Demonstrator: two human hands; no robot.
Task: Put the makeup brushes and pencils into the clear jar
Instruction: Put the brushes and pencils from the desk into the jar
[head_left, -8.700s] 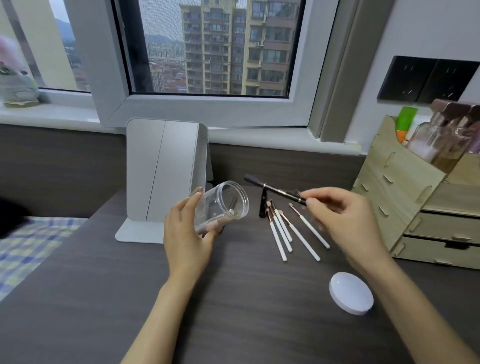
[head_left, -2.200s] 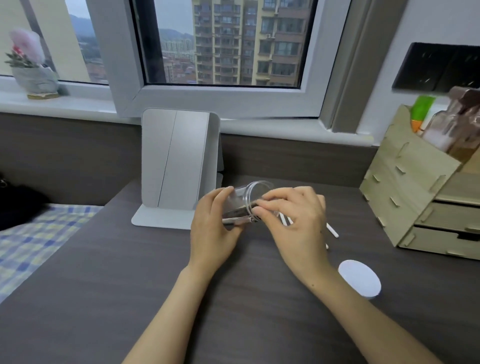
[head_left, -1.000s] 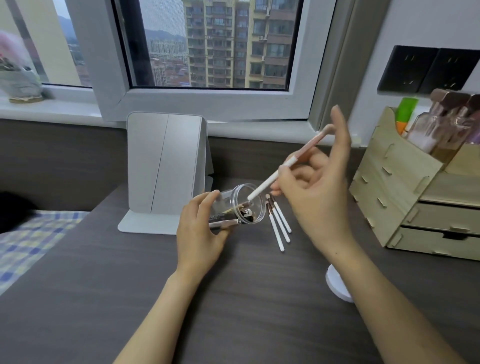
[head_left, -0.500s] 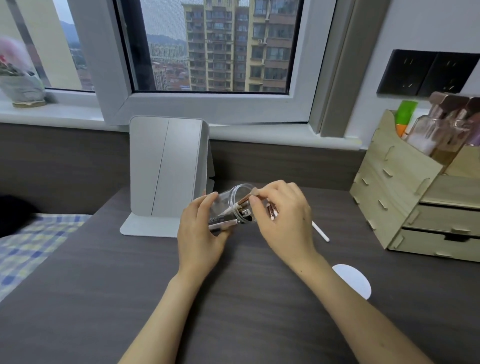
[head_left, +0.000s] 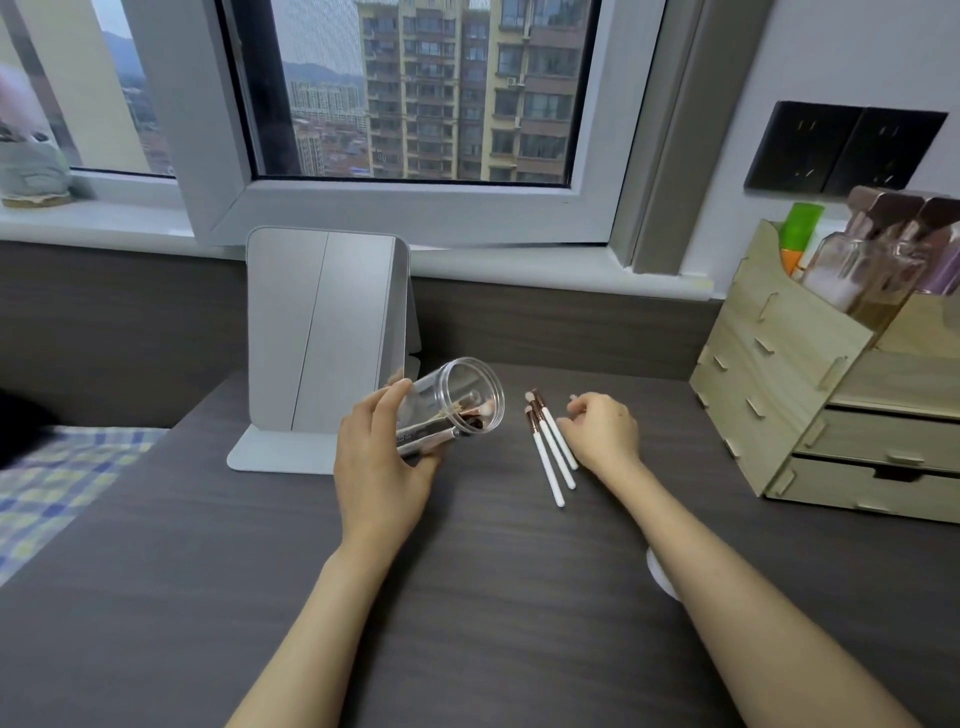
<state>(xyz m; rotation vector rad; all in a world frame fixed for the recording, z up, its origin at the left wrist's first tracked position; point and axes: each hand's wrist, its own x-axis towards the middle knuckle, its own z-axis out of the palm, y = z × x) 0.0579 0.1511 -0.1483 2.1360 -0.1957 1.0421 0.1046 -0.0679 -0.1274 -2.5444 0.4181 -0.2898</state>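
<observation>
My left hand (head_left: 382, 467) grips the clear jar (head_left: 457, 397), tilted with its mouth toward the right. Inside it lie a black pencil and some brushes, their tips near the mouth. Three white-handled makeup brushes (head_left: 551, 451) with rose-gold ferrules lie side by side on the dark table (head_left: 467, 597), just right of the jar. My right hand (head_left: 600, 431) rests palm down on the table at the right of these brushes, fingers curled near their heads; whether it holds one is hidden.
A grey folding mirror (head_left: 324, 332) stands behind the jar. A wooden drawer organiser (head_left: 810, 395) with bottles fills the right side. The jar's white lid (head_left: 658, 577) peeks out beside my right forearm. A checked cloth (head_left: 57, 478) lies at the left edge.
My right hand has left the jar's mouth after putting a white brush in, and moved right and down to the brushes on the table. The jar stays tilted in my left hand.
</observation>
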